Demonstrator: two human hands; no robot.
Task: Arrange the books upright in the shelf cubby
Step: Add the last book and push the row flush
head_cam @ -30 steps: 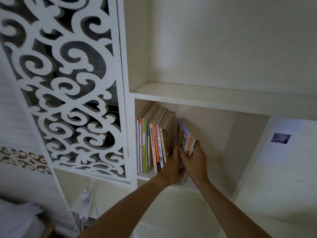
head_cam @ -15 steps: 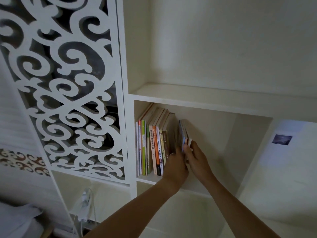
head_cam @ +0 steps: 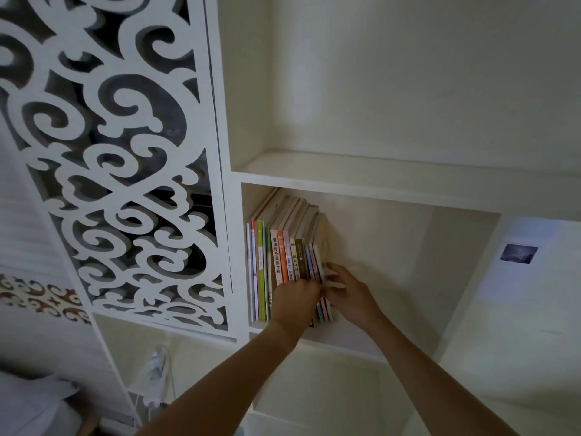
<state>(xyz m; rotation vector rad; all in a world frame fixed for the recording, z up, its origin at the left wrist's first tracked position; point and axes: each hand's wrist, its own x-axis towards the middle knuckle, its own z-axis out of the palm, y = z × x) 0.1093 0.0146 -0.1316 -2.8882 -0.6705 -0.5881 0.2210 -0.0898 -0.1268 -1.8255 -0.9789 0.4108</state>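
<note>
A row of several books (head_cam: 276, 256) stands upright against the left wall of the white shelf cubby (head_cam: 393, 344). At the row's right end stand a few thin books (head_cam: 316, 253) with blue and pink spines. My left hand (head_cam: 295, 302) lies over the lower spines of the row, fingers curled against them. My right hand (head_cam: 345, 292) is beside the last thin book, its fingers touching that book's outer cover and lower edge. The bottoms of the thin books are partly hidden behind both hands.
The right part of the cubby holds no books. A white carved scroll panel (head_cam: 119, 158) stands to the left. Another shelf (head_cam: 377, 171) is above. A white device with a cable (head_cam: 154, 379) sits in the compartment below. A small dark picture (head_cam: 518, 253) hangs on the right.
The thin books leaned out in my hands a second ago; they now stand flush against the row. Both hands have slid lower along the spines.
</note>
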